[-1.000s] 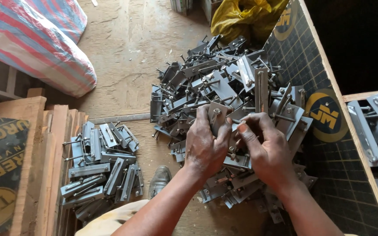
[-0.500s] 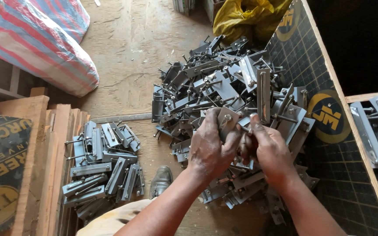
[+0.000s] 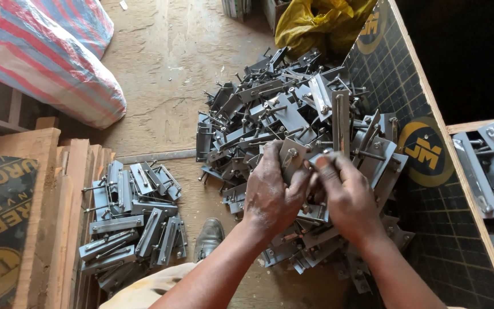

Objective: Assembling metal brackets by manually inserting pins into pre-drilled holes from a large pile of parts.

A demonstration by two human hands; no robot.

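Observation:
Both my hands meet over a big heap of grey metal brackets with bolts (image 3: pixel 293 114) on the dusty floor. My left hand (image 3: pixel 273 191) grips a flat grey metal bracket (image 3: pixel 291 155) by its lower part, thumb on its face. My right hand (image 3: pixel 344 197) closes on the same bracket from the right, fingers pinched at its edge; what the fingertips hold there is hidden. A smaller, tidier pile of brackets (image 3: pixel 135 223) lies to the left of my arms.
A dark gridded board (image 3: pixel 430 217) stands on edge along the right of the heap, with more metal parts (image 3: pixel 493 171) beyond it. Wooden planks (image 3: pixel 58 189) lie at left, striped sacks (image 3: pixel 47 57) upper left, a yellow bag (image 3: pixel 315 20) at top. My shoe (image 3: pixel 210 237) shows below.
My hands have drawn closer together around the bracket, and the right hand's fingers have closed against its edge. The view has shifted slightly.

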